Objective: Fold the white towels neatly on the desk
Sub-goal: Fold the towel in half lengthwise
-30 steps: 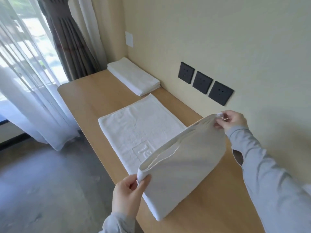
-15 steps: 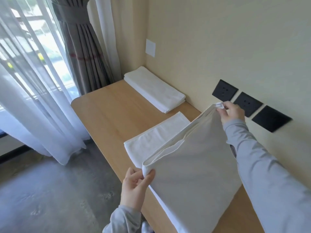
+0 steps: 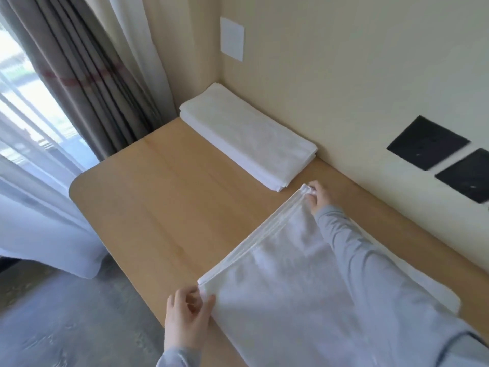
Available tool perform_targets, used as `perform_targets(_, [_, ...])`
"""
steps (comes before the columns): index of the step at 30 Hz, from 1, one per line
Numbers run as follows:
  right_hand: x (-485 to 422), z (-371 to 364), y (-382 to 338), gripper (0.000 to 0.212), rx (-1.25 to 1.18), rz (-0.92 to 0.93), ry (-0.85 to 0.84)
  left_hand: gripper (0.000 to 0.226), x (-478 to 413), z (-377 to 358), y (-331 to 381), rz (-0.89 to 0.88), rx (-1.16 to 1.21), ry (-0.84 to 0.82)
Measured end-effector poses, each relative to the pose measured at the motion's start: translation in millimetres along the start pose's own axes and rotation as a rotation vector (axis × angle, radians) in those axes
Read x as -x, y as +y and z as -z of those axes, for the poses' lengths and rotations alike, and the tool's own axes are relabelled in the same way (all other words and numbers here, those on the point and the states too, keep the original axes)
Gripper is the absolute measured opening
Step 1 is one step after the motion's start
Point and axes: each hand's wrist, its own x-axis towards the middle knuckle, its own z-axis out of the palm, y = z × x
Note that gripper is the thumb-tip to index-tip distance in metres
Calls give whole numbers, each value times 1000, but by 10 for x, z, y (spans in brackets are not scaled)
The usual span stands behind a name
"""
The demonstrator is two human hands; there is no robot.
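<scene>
Here L hand (image 3: 186, 317), R hand (image 3: 318, 198) pinch towel (image 3: 285, 287) corners; folded stack (image 3: 246, 133) just beyond, 2 sockets (image 3: 427, 143) behind.

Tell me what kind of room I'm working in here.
Probably a hotel guest room: a wooden desk against the wall, black sockets above it, grey curtains at a window, and a folded towel beyond the white towel being folded.

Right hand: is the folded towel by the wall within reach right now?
Probably yes: the right hand is close to the near end of the folded towel, with only bare desk between. It is pinching a corner of the other towel, though, so it must let go first.
</scene>
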Motion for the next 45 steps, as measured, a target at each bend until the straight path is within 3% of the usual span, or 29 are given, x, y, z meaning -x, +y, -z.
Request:
perform_targets(3, [48, -58, 34, 41, 165, 197, 169, 47, -1, -80, 101, -323, -287, 156])
perform_targets(6, [137, -31, 10, 26, 264, 674, 335, 45, -70, -207, 249, -624, -471, 81])
perform_targets(9, [210, 0, 28, 18, 432, 928, 187, 46, -201, -236, 333, -595, -510, 16])
perform_targets(15, [161, 164, 33, 17, 570, 998, 28, 50, -396, -146, 252, -512, -353, -133])
perform_targets(18, [157, 195, 53, 15, 608, 1031, 3, 49, -463, -112, 255, -552, -308, -170])
perform_targets(22, [121, 210, -33, 17, 662, 1026, 83, 36, -520, -28, 278, -635, -255, -269])
perform_targets(24, [68, 202, -140, 18, 644, 984, 114, 27, -541, 15, 251, -568, -214, -296])
perform_targets(27, [-54, 123, -254, 17, 732, 819, -85, 30, -594, 52, 229, -449, -237, -352])
perform_targets(30, [-148, 47, -282, 35, 794, 578, -237, 25, -615, 81, 260, -451, -276, -379])
perform_targets(33, [-164, 24, -204, 40, 622, 485, -187, 28, -616, 110, 278, -469, -292, -384])
perform_targets(36, [-139, 26, -187, 41, 246, 274, -192, 29, -644, 126, 291, -516, -299, -400])
perform_targets(39, [-153, 8, -197, 46, 6, 132, -89, 24, -658, 154, 289, -528, -292, -407])
perform_targets(42, [-41, 28, -214, 31, -33, 114, 236, 27, -600, 136, 310, -521, -312, -261])
perform_targets(44, [179, -11, -230, 19, 38, 220, 477, 21, -499, 36, 370, -735, -365, -127])
perform_targets(45, [336, -76, -244, 22, 64, 321, 512, 27, -426, -49, 408, -852, -441, -112])
